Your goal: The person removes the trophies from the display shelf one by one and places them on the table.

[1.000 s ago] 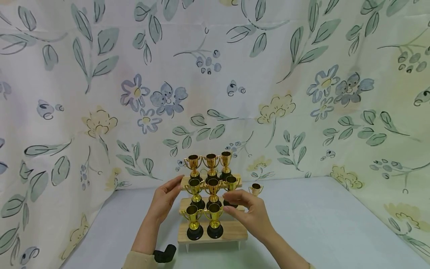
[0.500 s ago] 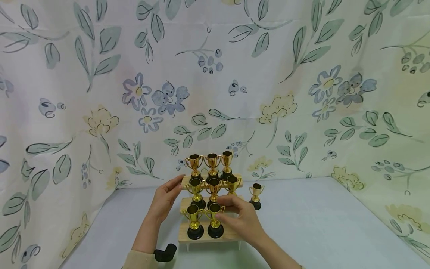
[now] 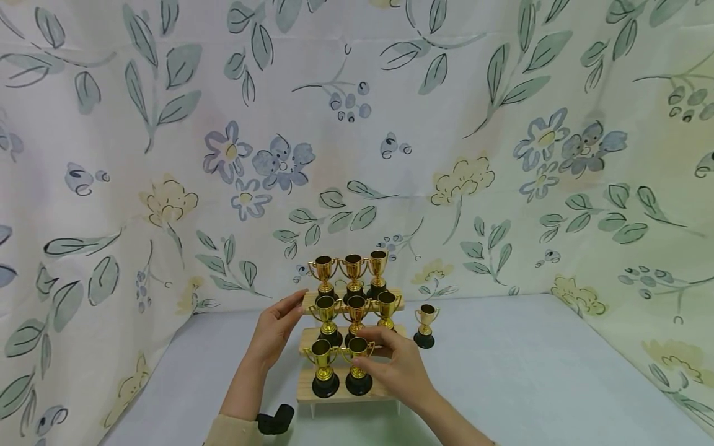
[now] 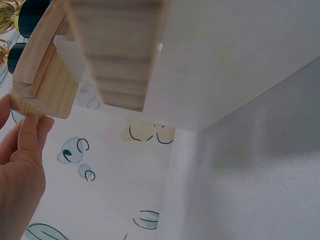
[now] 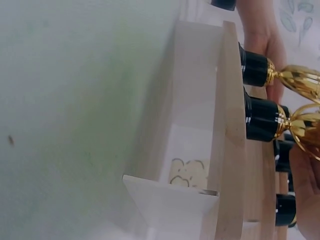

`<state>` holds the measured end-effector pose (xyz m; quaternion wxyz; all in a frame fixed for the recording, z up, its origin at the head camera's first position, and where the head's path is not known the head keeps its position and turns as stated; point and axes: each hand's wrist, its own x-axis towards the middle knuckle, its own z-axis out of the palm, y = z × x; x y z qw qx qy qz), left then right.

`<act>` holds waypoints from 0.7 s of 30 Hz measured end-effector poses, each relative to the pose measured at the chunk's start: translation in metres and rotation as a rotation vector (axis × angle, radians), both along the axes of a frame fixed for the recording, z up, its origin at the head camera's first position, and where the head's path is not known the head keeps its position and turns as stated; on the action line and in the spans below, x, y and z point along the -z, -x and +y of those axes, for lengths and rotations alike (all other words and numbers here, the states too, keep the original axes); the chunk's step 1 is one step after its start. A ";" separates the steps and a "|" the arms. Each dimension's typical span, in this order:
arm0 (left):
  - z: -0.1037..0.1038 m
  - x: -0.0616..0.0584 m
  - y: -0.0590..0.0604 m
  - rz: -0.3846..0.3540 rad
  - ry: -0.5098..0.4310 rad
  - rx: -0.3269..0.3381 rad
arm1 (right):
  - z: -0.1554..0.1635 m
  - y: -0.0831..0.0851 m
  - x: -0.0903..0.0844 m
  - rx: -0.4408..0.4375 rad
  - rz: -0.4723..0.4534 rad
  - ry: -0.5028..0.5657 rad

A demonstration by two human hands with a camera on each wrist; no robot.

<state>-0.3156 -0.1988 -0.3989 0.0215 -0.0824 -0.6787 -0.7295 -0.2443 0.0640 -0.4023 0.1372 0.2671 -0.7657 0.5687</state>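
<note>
Head view, lower centre: the wooden stand (image 3: 346,391) is steadied by the left hand (image 3: 273,334), fingers straight. The right hand (image 3: 398,368) has been lowered from the middle-tier trophy (image 3: 385,308), now released, and curls beside the front trophy (image 3: 357,365).

Left wrist view, left edge: fingertips (image 4: 35,125) touch the stand's end.

Right wrist view, right edge: its grip cannot be told.

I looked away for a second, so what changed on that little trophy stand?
The right hand let go of the third middle-step trophy and dropped toward the bottom step's right-hand trophy. The left hand still touches the wooden stand; the lone trophy stayed on the table.
</note>
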 end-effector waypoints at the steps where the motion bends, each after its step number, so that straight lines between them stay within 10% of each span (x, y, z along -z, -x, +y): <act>1: 0.000 0.000 0.000 -0.001 -0.005 -0.001 | 0.000 0.000 0.000 0.005 -0.001 0.000; 21: 0.000 0.001 0.001 0.007 -0.019 -0.001 | -0.001 -0.002 0.000 0.020 -0.021 -0.006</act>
